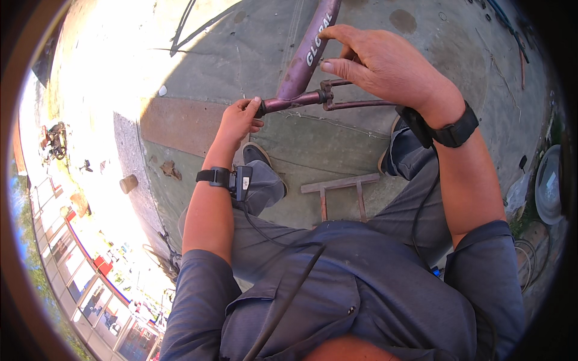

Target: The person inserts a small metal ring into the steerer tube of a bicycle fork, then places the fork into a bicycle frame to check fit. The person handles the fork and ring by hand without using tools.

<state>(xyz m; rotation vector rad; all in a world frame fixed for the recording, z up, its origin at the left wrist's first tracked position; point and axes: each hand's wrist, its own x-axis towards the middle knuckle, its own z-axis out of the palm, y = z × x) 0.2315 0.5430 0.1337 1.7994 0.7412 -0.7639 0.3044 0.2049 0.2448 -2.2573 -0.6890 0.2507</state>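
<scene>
A purple bicycle frame (300,71) with pale lettering on its thick tube lies in front of me, running away toward the top of the view. Its short head tube (289,103) lies crosswise. At the head tube's right end is the fork (364,104), whose two thin legs point right and pass partly under my right hand. My left hand (239,120) is closed on the dark left end of the head tube, thumb on top. Over the fork and beside the thick tube hovers my right hand (385,67), its thumb and index finger apart; whether the index fingertip touches the tube is unclear.
A low metal stand (340,183) stands between my feet. Green-grey sheeting (313,144) covers the ground, with a brown board (180,126) at left. A cut wooden block (128,184) lies farther left; a round pale basin (548,183) stands at far right. Cables run from my wrist straps.
</scene>
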